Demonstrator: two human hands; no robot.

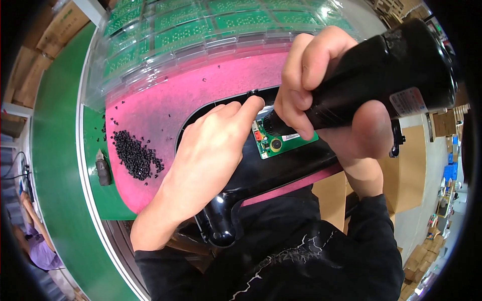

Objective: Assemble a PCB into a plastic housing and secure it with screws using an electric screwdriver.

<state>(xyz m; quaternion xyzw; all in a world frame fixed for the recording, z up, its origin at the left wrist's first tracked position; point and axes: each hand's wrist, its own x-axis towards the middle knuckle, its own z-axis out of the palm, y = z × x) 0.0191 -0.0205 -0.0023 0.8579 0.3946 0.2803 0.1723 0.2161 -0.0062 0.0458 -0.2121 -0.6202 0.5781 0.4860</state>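
Note:
A glossy black plastic housing with a handle-like end lies across the front of the pink mat. On it sits a green circuit board with a red connector and a round black part. My right hand is wrapped round a thick black electric screwdriver. Its ribbed nose points down and left at the board's upper edge; the bit itself is hidden. My left hand rests over the housing's left part, fingers curled and close to the screwdriver's nose. Whatever those fingertips pinch is hidden.
Small black screws lie heaped on the pink mat, left of my left hand. Beyond stand clear plastic trays of green circuit boards. A dark-handled pointed tool lies at the mat's left. Another person is at far left.

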